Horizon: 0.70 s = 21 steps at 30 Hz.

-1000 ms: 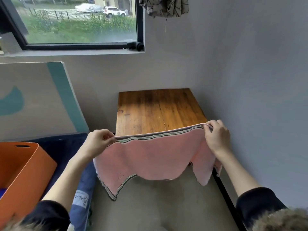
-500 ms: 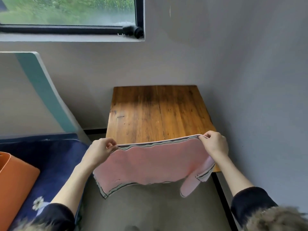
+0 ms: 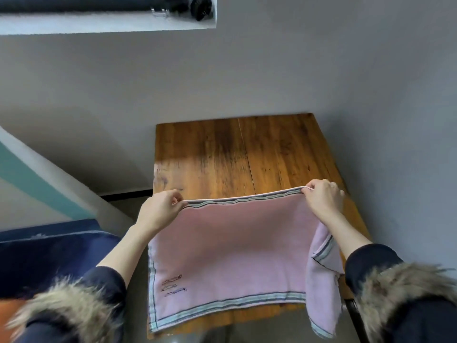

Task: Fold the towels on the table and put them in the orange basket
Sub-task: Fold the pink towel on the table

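Note:
A pink towel [image 3: 232, 251] with grey and teal striped borders hangs stretched over the near half of the wooden table [image 3: 222, 154]. My left hand [image 3: 160, 211] pinches its top left corner and my right hand [image 3: 322, 198] pinches its top right corner, keeping the upper edge taut just above the tabletop. The towel's lower edge lies near the table's front edge, and a loose flap droops off on the right. Only a sliver of the orange basket [image 3: 10, 308] shows at the bottom left edge.
A grey wall closes in behind and to the right of the table. A dark blue cushion [image 3: 44, 253] lies to the left, with a white and teal board [image 3: 37, 184] leaning behind it. A window sill [image 3: 106, 23] runs along the top left.
The view has tilted down and closer to the table. Both hands carried the towel forward over the tabletop, and its lower part now rests on the table instead of hanging in front of it.

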Tool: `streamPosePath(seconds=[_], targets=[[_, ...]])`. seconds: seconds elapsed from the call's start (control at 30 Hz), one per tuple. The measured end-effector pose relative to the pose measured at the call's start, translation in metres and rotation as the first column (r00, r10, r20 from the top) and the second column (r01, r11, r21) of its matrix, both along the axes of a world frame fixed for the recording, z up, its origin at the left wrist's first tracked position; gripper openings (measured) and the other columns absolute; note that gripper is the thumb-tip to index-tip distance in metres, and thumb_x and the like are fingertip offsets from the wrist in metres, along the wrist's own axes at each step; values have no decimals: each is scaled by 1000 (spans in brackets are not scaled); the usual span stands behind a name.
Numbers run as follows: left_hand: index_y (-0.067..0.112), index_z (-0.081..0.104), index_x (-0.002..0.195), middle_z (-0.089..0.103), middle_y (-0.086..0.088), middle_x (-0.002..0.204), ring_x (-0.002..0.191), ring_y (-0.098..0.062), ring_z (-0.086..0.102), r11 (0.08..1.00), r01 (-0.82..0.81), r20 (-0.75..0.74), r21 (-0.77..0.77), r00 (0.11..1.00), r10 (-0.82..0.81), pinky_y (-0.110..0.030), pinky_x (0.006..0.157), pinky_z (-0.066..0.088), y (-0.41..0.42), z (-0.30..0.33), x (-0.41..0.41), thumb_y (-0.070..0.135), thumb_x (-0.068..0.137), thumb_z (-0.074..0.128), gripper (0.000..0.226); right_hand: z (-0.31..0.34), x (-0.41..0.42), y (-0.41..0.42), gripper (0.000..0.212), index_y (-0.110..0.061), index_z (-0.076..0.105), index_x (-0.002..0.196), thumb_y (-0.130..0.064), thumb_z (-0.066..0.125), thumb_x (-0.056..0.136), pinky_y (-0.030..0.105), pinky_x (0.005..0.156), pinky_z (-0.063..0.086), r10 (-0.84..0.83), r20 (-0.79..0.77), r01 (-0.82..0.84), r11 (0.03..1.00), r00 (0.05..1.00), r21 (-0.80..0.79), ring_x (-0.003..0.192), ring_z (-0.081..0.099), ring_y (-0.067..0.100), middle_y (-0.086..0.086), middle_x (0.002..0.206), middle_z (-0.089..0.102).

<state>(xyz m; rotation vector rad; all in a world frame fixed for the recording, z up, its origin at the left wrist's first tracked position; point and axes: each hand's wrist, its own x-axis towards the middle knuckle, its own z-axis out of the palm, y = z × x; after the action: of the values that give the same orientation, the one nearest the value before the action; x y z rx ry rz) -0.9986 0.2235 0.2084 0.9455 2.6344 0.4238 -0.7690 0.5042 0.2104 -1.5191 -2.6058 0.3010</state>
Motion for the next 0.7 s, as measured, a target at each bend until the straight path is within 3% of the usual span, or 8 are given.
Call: streamPosePath(seconds=[0.13,0.27,0.37,0.5,0.57,0.7], targets=[[18,64,100,67,-2,107,99,-26,61,994,83,15,-75,997,-82,-36,79,47,17,-28,-29,36,91,54,23,-26,-30,15,26,-10,68,100,-26,49,94,32,76,29,-29,7,29,1000,1000,-8,99,51,31,14,105,65],[17,61,110,63,-4,109,101,-27,59,984,133,-31,-116,990,-138,-38,80,46,24,-53,-51,29,93,50,23,-51,-46,19,27,-12,66,108,-26,48,95,33,79,31,-40,43,42,998,998,-55,103,49,30,14,110,63],[18,58,118,56,-10,109,105,-32,50,984,129,-74,-119,988,-139,-40,80,41,24,-68,-63,17,91,51,27,-65,-54,11,30,-12,59,120,-23,49,94,39,90,36,-35,22,37,996,999,-87,113,45,31,14,124,56],[15,54,126,53,-12,120,108,-33,47,989,104,-41,-102,993,-109,-41,80,40,12,-90,-62,4,86,50,41,-86,-65,-17,43,-11,46,134,-27,50,94,41,104,32,77,3,-75,974,997,-215,127,38,29,12,138,46],[15,49,131,46,-10,135,120,-30,42,978,164,5,-128,986,-165,-40,87,40,3,-103,-57,-3,83,46,51,-100,-68,-41,49,-12,41,139,-31,50,94,37,109,26,151,-3,-144,933,988,-329,134,31,28,12,145,39],[15,37,140,28,-8,150,134,-28,30,959,223,96,-173,973,-209,-40,97,37,-11,-124,-58,-8,82,44,63,-132,-76,-95,63,-23,24,147,-44,47,92,39,115,14,313,96,-232,846,945,-480,144,7,25,8,157,12]])
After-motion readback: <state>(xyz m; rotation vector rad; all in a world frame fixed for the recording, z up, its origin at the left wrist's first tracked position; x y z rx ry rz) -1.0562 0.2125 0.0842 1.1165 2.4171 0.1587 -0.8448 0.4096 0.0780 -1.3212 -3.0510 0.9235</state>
